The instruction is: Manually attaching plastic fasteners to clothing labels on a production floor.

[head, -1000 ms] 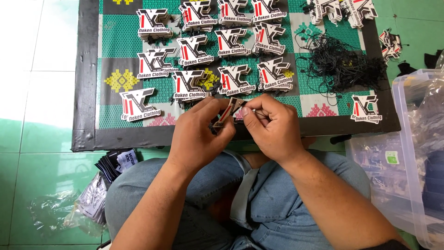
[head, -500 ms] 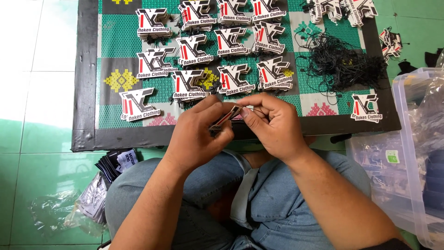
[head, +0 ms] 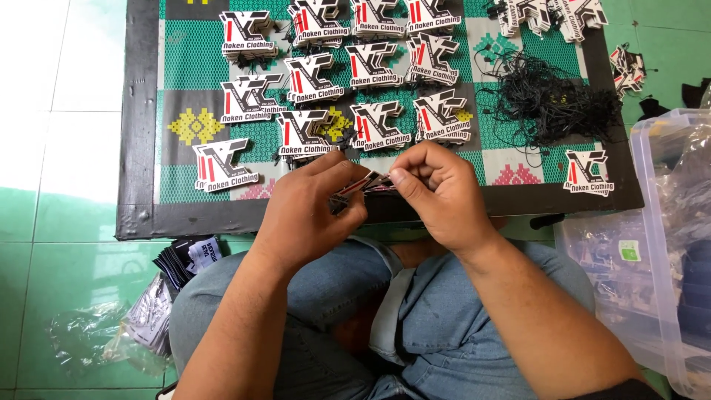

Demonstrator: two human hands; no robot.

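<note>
Left hand (head: 311, 215) curled tight around a small stack of cut-out tags (head: 355, 185), same as before. Right hand (head: 437, 196) pinching the top edge of that stack, now slid a bit closer in. Held just above the mat (head: 185, 111). More tag piles (head: 304, 133) and black strings (head: 548, 104) lying farther back.
</note>
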